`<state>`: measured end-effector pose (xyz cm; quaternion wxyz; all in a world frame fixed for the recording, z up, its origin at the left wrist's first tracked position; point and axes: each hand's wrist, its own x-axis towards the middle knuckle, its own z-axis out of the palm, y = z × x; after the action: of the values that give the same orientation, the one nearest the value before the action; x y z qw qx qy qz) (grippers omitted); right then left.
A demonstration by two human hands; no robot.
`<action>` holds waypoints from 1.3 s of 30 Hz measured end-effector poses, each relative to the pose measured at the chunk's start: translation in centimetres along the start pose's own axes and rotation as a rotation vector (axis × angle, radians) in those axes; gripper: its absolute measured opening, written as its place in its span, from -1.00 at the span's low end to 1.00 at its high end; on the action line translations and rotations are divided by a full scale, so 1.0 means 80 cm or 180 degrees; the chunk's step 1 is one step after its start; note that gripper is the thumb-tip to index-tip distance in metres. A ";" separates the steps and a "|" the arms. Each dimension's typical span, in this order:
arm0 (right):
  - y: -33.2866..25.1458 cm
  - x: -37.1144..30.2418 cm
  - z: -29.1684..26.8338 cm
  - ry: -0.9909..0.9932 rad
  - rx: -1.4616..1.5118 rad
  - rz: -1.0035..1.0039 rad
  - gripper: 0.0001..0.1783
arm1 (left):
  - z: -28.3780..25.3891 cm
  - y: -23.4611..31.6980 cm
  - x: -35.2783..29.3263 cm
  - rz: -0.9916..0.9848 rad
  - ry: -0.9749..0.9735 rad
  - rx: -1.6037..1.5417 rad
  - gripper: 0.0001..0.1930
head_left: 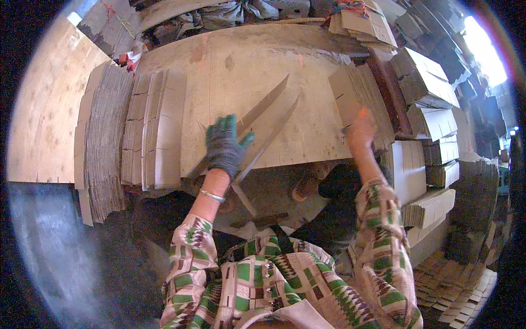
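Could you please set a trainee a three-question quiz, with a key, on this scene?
1. Multiple choice: what covers most of the left hand? A) nothing visible; B) a glove; C) a plastic bag.
2. True or false: the right hand is nearer the right-hand cardboard stack than the stacks on the left.
3. Fill in the missing word: the bangle is on the ___ wrist.

Key: 1. B; 2. True; 3. left.
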<state>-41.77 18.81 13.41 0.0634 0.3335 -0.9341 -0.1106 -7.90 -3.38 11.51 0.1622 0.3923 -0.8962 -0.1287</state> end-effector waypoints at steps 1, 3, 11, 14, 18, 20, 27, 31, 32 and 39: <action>0.025 0.012 0.010 -0.0143 -0.0047 0.0213 -0.40 | 0.001 0.015 0.001 0.0099 -0.0093 -0.0147 -0.23; 0.066 0.032 0.012 -0.0323 0.0296 0.0698 -0.70 | 0.013 0.038 0.004 0.0175 -0.0406 -0.0082 -0.23; 0.017 -0.001 -0.024 0.1184 0.2658 -0.0007 -0.31 | 0.089 0.056 0.022 0.0304 -0.1130 -0.0017 -0.55; -0.079 -0.048 -0.052 0.0533 0.3087 -0.0473 -0.02 | 0.079 0.070 0.036 0.0215 -0.1529 0.0155 -0.61; -0.137 -0.068 -0.041 0.0209 0.2798 -0.1214 0.25 | 0.090 0.068 0.028 0.0367 -0.1123 0.0131 -0.61; -0.151 -0.068 -0.029 -0.0055 0.2645 -0.1302 0.25 | 0.098 0.068 0.026 0.0398 -0.1173 0.0181 -0.61; -0.167 -0.072 -0.027 -0.0845 0.2241 -0.1048 0.17 | 0.085 0.071 0.030 0.0417 -0.0630 -0.0319 -0.67; -0.162 -0.066 -0.016 -0.0910 0.1963 -0.1073 0.19 | 0.066 0.045 0.072 0.0380 0.1325 0.0376 -0.64; -0.163 -0.065 -0.016 -0.0928 0.1949 -0.1079 0.20 | 0.059 0.041 0.085 0.0087 0.0607 0.0396 -0.64; -0.161 -0.073 -0.023 -0.0874 0.2021 -0.1320 0.22 | 0.076 0.003 0.122 -0.0884 -0.1411 0.0258 -0.72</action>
<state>-29.12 12.52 11.69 -0.1919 0.5000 -0.8345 0.1295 -16.75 -9.86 7.88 -0.0732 0.4799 -0.8519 -0.1965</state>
